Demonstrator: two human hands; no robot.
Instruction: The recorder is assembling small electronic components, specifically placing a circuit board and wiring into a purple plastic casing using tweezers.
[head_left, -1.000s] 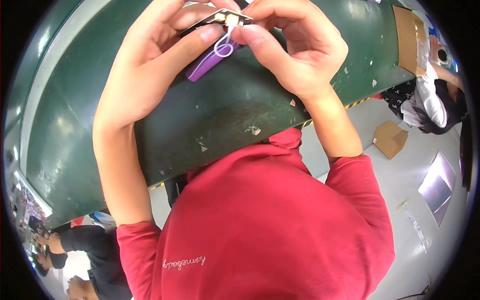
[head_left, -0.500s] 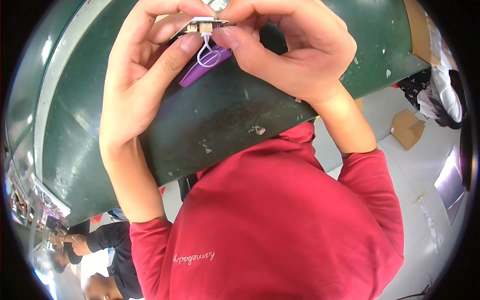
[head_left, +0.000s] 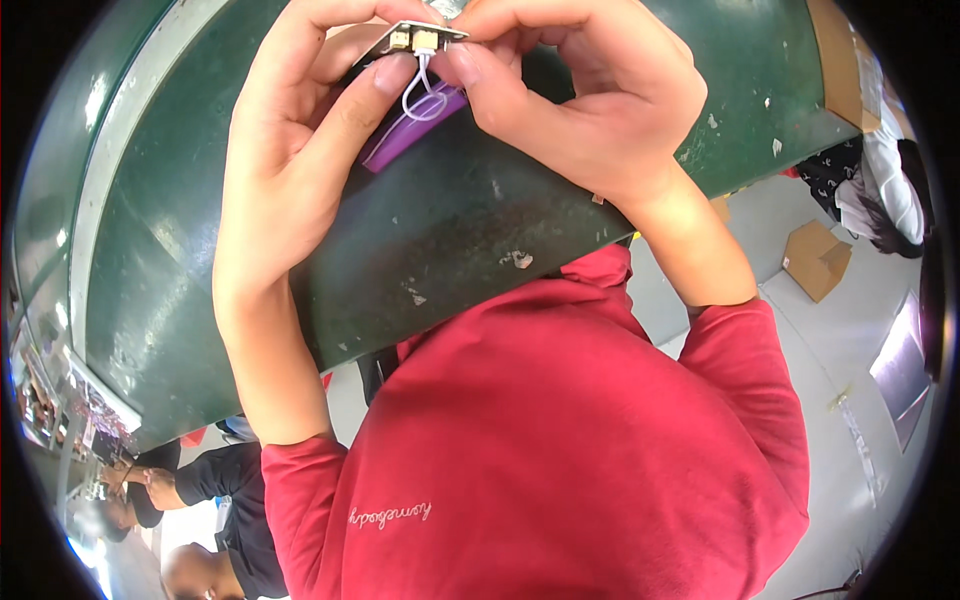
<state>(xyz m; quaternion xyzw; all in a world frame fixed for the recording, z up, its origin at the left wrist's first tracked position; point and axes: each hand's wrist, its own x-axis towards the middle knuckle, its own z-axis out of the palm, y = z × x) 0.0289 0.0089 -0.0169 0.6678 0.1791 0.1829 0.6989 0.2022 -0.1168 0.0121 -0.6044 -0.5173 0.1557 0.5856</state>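
Observation:
A small circuit board (head_left: pixel 397 31) is held up between both hands at the top edge of the head view. My left hand (head_left: pixel 290 150) is closed on its left end, the thumb below and the fingers above. My right hand (head_left: pixel 600 100) pinches the right end between thumb and index finger. Cream-coloured connectors (head_left: pixel 425 42) sit on the board's near side. From one of them hangs a thin white cable (head_left: pixel 407 98), curled into a loop. Behind the cable lies a purple flat piece (head_left: pixel 408 132), partly covered by my left thumb. The board's far side is hidden.
Below my hands is a dark green tabletop (head_left: pixel 400 240) with worn, pale spots. A cardboard box (head_left: pixel 838 70) stands at its right end, and another cardboard piece (head_left: pixel 816 260) lies on the floor. Other people (head_left: pixel 235 500) are at lower left and far right.
The board has shifted slightly right and up and is tilted a little differently. My left hand moved right with it; my right hand hardly moved. Both keep their grip.

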